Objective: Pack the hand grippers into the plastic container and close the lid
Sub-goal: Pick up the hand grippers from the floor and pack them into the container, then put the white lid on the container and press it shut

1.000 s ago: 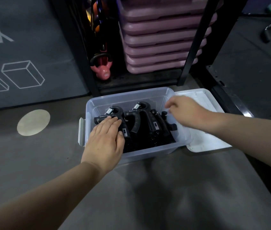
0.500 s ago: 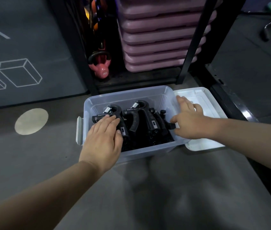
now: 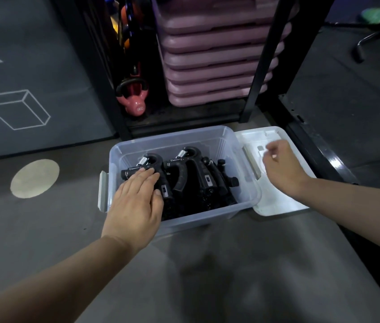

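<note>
We see the plastic container [image 3: 207, 221] on the floor, its lid [image 3: 277, 206] flat just beside its right wall. Packing looks done, closing is next. The hand grippers [image 3: 193, 173] stand inside. The left hand [image 3: 135, 203] presses the leftmost one, fingers straight and together. The right hand [image 3: 279, 169] hovers over the lid, fingers loosely curled, blurred, gripping nothing we can see — it needs the lid's edge. Half a second ago it lay flat at the container's wall.

We see black hand grippers [image 3: 198, 173] with shiny silver springs [image 3: 142, 161]. The plastic container [image 3: 172, 134] is see-through and its lid [image 3: 277, 206] is white. The kettlebell [image 3: 135, 106] is pink, the stacked steps [image 3: 207, 66] purple, and the dark mat [image 3: 33, 66] has white box lines [image 3: 18, 109].
</note>
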